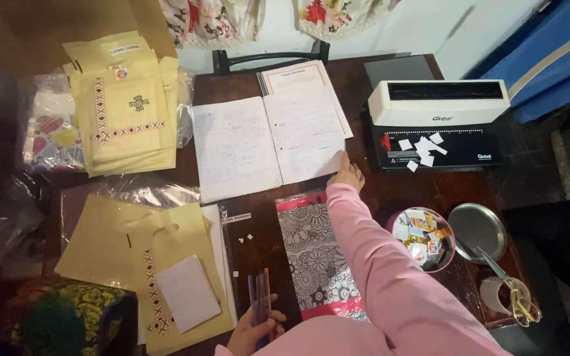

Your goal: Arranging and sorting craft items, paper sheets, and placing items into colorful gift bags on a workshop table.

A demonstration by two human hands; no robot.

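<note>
- Right hand [346, 175] reaches out, fingers flat on the lower right corner of the open spiral notebook [268, 142], likely pinning or about to turn a page.
- Left hand [253, 329] grips a bunch of pens [259, 296], kept near the body.
- Binding machine [435, 122] just right of the notebook; yellow paper bags [123, 105] crowd the left.
- Bare dark table [390, 191] only beside the wrist.

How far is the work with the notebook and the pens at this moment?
Done: the spiral notebook lies open on the table, both pages already covered with handwriting. In hand: the right hand touches the right page's lower corner; the left hand holds several pens. Left: no pen is on the paper, so no writing is under way.
</note>
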